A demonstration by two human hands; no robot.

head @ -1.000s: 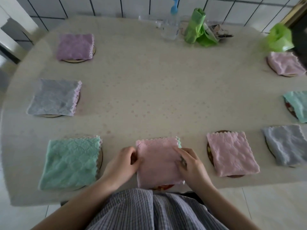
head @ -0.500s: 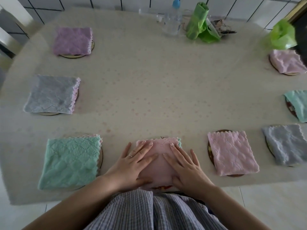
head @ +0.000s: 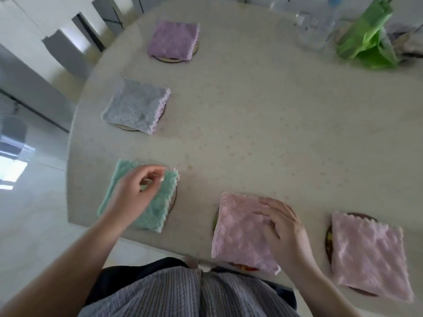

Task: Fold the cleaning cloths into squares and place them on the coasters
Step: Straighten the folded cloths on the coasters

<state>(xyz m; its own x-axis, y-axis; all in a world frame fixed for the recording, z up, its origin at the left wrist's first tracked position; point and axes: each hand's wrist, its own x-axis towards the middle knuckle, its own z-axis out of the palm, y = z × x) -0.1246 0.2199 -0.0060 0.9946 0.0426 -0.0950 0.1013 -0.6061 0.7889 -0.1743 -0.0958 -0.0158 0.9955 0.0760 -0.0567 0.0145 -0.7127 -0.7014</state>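
Since the earlier frame, left hand (head: 134,193) leaves the pink cloth (head: 240,229) at six o'clock, hovering loosely curled over the mint cloth (head: 158,202) at eight; right hand (head: 283,227) rests flat on pink. Soft, light, probably best pinched at corners.

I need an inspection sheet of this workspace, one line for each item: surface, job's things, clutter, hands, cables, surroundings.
Surface: pale speckled table.
Job's things: folded cloths on coasters: purple cloth, grey cloth, green cloth, pink cloth, second pink cloth.
Clutter: clear bottle and green bag at the far edge.
Hands: left hand over the green cloth, fingers loosely curled, contact unclear; right hand rests flat on the pink cloth.
Cables: nothing seen.
Surroundings: light floor, blurred.
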